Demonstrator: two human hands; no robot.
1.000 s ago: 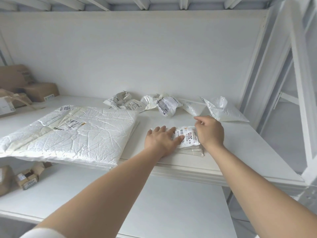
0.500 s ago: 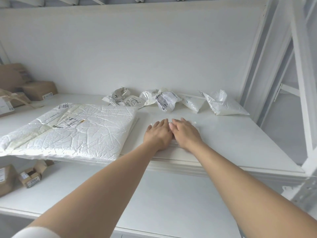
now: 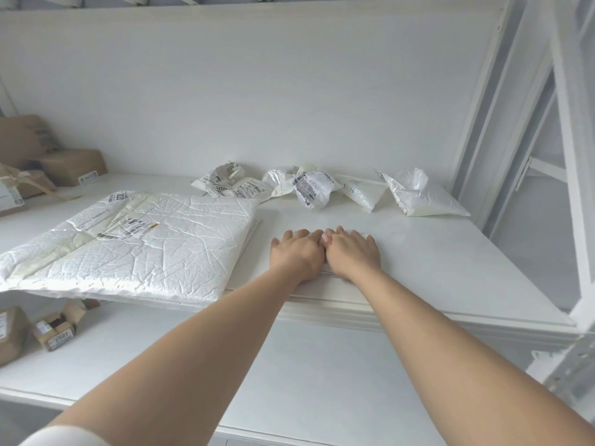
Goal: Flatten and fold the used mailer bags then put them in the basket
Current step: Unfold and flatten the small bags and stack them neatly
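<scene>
My left hand (image 3: 296, 254) and my right hand (image 3: 352, 252) lie flat side by side on a small folded white mailer bag (image 3: 333, 274) near the front of the upper shelf (image 3: 450, 268). The hands cover almost all of that bag; only a thin white edge shows under the wrists. Several crumpled white mailer bags with printed labels lie along the back wall: one at the left (image 3: 225, 181), one in the middle (image 3: 314, 188), a small one (image 3: 362, 193) and a puffed one at the right (image 3: 418, 197). No basket is in view.
A large flat white padded mailer (image 3: 135, 243) lies on the left of the shelf, overhanging its front edge. Brown cardboard boxes (image 3: 70, 165) stand at the far left. Small boxes (image 3: 54, 329) sit on the lower shelf. White metal rack posts (image 3: 576, 156) rise at the right.
My right hand folded the labelled part of the small bag over and came down flat beside my left hand. Both hands now press the folded bag, its label hidden.
</scene>
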